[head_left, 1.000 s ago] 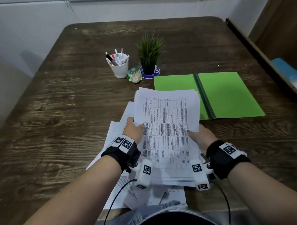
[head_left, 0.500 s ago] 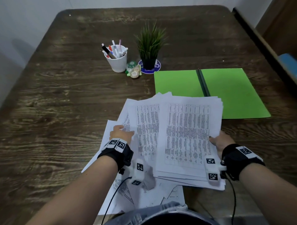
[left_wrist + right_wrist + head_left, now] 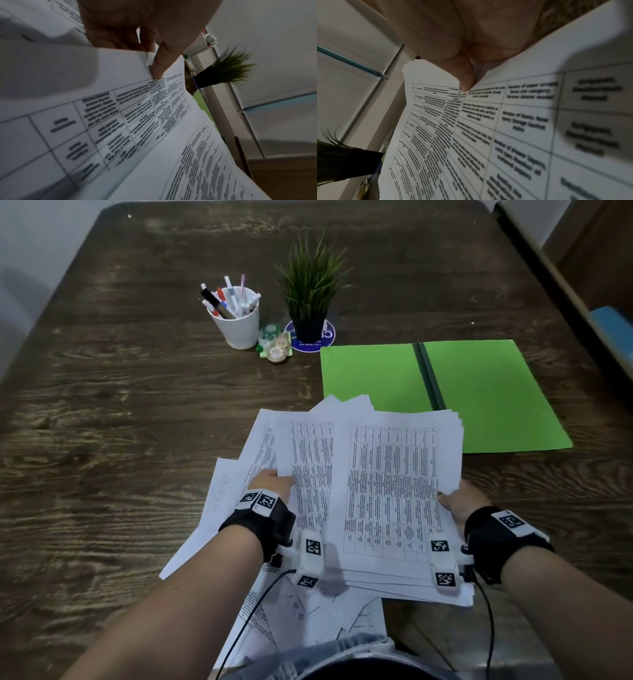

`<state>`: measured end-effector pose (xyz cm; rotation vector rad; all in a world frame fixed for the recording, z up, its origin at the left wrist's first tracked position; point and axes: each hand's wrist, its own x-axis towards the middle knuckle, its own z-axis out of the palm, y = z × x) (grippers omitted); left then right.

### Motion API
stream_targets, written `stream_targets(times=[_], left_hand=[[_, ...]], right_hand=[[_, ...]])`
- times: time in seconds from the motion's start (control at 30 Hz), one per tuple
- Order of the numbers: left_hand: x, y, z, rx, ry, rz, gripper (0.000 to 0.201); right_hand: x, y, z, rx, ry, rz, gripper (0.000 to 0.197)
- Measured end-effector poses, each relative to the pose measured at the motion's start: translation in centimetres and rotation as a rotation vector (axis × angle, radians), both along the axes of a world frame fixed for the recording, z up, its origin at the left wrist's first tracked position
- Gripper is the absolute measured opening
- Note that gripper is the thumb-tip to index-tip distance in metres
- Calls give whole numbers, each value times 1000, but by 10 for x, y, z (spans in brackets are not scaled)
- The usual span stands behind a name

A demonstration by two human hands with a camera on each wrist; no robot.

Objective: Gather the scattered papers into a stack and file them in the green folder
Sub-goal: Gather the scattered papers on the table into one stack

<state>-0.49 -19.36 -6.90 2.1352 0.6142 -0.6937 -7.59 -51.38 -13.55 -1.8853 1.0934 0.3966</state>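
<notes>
**Dark wood worktop against pale walls**

The worktop is dark brown wood with a heavy, streaked grain and rounded far corners; it fills most of the head view; a pale wall runs behind its far edge and down past its left edge; beyond the right edge stands brown wooden furniture with something blue on it; the light is soft and even, with faint sheen on the grain.

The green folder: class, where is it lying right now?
In the head view, the green folder lies open on the table's right side, just beyond the held paper stack, right of the potted plant.
</notes>
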Motion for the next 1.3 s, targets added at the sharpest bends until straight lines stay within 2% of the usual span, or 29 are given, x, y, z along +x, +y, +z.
stream_targets(times=[0.07,0.17,0.27,0.4,0.5,0.63,0.8,0.93,1.13,1.3], left_hand=[[-4,-4,-2,29,-40,-24,21],[-8,-8,-5,8,-124,23,28],[-10,-3,-3,13,-193,63,22],[-6,18,-1,18,-248,92,28],[-3,39,1,3,-260,90,29],[-3,67,8,26,-299,203,27],[-5,96,31,4,-402,226,30],[0,113,55,-68,-527,160,22],[12,128,95,-175,-756,128,5],[11,123,134,-372,-889,77,27]], right_hand=[[-1,-1,-3,-7,4,11,40],[0,-3,-6,-20,12,44,42],[-1,-1,0,-42,39,23,44],[-3,0,2,-62,51,79,43],[-3,-2,1,-59,37,33,47],[-3,1,6,-84,39,54,47],[-3,8,15,-106,50,111,44],[-2,15,32,-180,93,162,47],[1,19,52,-210,38,167,43],[9,26,75,-217,-12,145,43]])
